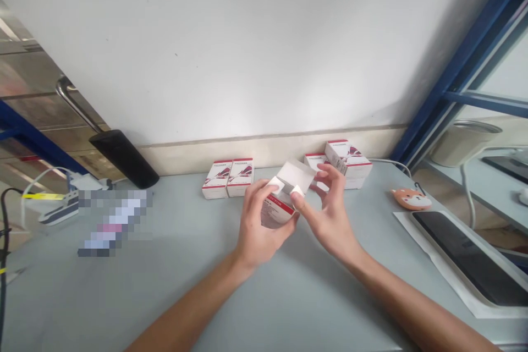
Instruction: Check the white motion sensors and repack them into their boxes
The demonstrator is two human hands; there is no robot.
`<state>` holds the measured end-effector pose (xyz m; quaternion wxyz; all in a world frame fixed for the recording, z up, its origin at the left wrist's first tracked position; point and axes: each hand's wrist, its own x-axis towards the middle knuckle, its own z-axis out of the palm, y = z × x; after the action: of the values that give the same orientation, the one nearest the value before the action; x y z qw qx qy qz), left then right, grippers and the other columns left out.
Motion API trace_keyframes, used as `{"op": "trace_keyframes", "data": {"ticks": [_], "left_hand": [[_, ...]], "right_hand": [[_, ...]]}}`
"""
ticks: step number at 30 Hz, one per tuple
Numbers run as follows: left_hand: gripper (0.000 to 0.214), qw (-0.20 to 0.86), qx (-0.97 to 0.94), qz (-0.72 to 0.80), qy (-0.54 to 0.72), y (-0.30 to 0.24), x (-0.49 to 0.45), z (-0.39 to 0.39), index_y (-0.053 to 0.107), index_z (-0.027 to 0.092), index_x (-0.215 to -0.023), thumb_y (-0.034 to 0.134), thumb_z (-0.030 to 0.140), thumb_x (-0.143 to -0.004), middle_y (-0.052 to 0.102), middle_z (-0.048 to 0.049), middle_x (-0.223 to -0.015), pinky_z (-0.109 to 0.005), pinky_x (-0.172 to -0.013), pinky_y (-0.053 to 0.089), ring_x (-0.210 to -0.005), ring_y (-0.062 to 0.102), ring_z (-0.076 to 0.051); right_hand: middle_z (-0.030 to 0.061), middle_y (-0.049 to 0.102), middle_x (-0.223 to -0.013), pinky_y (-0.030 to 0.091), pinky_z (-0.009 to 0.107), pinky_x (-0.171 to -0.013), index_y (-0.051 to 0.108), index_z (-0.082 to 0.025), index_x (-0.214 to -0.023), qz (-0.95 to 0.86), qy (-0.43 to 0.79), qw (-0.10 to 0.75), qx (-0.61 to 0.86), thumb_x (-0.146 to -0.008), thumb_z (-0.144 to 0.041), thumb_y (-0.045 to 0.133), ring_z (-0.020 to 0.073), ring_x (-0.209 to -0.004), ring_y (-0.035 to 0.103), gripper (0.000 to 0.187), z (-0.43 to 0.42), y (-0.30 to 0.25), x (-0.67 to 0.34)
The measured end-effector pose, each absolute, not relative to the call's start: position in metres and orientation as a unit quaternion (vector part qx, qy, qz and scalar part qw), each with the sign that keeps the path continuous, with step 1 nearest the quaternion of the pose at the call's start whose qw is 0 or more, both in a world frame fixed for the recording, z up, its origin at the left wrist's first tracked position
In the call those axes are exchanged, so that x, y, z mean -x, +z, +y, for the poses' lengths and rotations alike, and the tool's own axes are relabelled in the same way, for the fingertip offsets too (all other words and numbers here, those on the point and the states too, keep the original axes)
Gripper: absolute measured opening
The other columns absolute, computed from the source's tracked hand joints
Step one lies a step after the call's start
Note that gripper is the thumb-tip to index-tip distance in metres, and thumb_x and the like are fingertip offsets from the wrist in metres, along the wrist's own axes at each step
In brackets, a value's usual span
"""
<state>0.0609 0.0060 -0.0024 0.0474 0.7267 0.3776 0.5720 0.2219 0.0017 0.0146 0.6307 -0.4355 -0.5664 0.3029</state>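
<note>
While the left hand (262, 225) grips an open white-and-red carton (277, 210) above the table (185, 280), its fingers (258, 195) curled round, the right hand (330, 212) stays spread, thumb (296, 192) on the carton's open end, beside stacked cartons (342, 162).

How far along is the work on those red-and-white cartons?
Done-looking: two closed cartons side by side on the table, and more cartons stacked behind the right hand. In hand: one carton gripped by the left hand, top flaps open, right fingers beside them. Left: those open flaps. Contents not visible.
</note>
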Motion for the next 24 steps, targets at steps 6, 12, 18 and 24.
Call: {"op": "trace_keyframes", "data": {"ticks": [6,12,18,24], "left_hand": [[0.048,0.022,-0.749,0.367,0.552,-0.003,-0.057,0.008,0.056,0.029,-0.126,0.079,0.022,-0.084,0.057,-0.0108,-0.138,-0.048,-0.109,0.053,-0.129,0.062,-0.029],[0.08,0.045,-0.744,0.337,0.576,-0.012,-0.057,0.012,0.038,0.03,-0.15,0.083,0.025,-0.084,0.058,-0.0148,-0.146,-0.052,-0.111,0.052,-0.136,0.06,-0.031],[0.094,0.05,-0.744,0.331,0.577,-0.016,-0.057,0.011,0.027,0.032,-0.156,0.086,0.028,-0.083,0.062,-0.0147,-0.143,-0.05,-0.106,0.056,-0.126,0.067,-0.03],[0.082,0.036,-0.759,0.342,0.553,-0.012,-0.056,0.009,0.033,0.035,-0.155,0.081,0.028,-0.088,0.059,-0.0136,-0.146,-0.053,-0.111,0.053,-0.133,0.062,-0.03]], "right_hand": [[0.0074,0.067,-0.13,0.058,0.049,-0.101,0.057,-0.033,-0.132,-0.576,0.407,0.602,0.375,-0.097,-0.046,0.069,0.0265,-0.116,0.067,0.04,0.0,0.022,-0.226],[0.0072,0.069,-0.124,0.056,0.047,-0.101,0.062,-0.031,-0.124,-0.654,0.268,0.611,0.356,-0.097,-0.037,0.07,0.0267,-0.118,0.066,0.028,-0.002,0.022,-0.231],[0.01,0.065,-0.128,0.056,0.048,-0.096,0.063,-0.029,-0.111,-0.732,0.19,0.565,0.331,-0.096,-0.024,0.067,0.0281,-0.113,0.066,0.016,-0.006,0.025,-0.23],[0.0088,0.062,-0.122,0.055,0.049,-0.096,0.062,-0.028,-0.102,-0.704,0.235,0.568,0.354,-0.099,-0.025,0.061,0.0272,-0.111,0.064,0.005,-0.01,0.025,-0.229]]}}
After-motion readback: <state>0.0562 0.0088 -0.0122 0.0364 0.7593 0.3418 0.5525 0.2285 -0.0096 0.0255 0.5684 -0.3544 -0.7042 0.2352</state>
